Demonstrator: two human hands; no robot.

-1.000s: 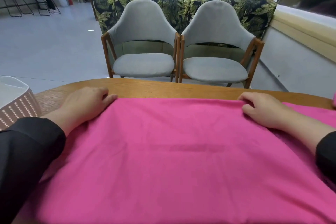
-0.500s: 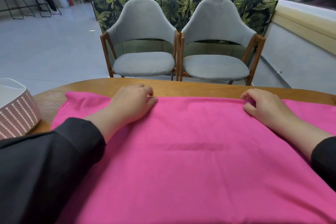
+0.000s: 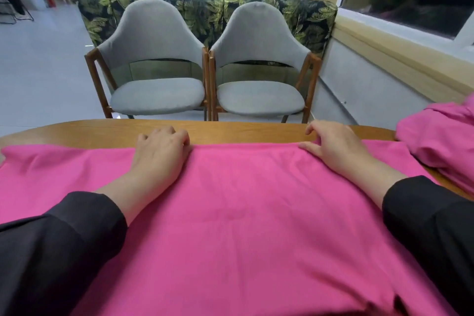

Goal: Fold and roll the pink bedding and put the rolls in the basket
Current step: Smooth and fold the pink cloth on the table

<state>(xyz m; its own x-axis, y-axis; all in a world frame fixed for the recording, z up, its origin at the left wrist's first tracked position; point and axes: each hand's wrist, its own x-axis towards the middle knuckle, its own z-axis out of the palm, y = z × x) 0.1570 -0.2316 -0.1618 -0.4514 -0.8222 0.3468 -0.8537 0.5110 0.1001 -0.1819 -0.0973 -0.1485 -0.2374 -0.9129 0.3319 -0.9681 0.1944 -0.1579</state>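
A pink bedding sheet [image 3: 243, 226] lies spread flat over the wooden table [image 3: 230, 132], its far edge running just short of the table's far rim. My left hand [image 3: 161, 152] sits at that far edge left of centre, fingers curled over the hem. My right hand [image 3: 333, 146] is at the same edge further right, thumb on top of the fabric and fingers curled past the hem. Both wear black sleeves. The basket is out of view.
A second heap of pink bedding [image 3: 441, 141] lies on the table's right end. Two grey chairs [image 3: 156, 79] [image 3: 259, 79] stand close behind the table's far rim. A wall with a window ledge runs along the right.
My left hand slid right along the far hem toward the middle. The view swung right, so the basket at the left dropped out and the pink heap at the right appeared.
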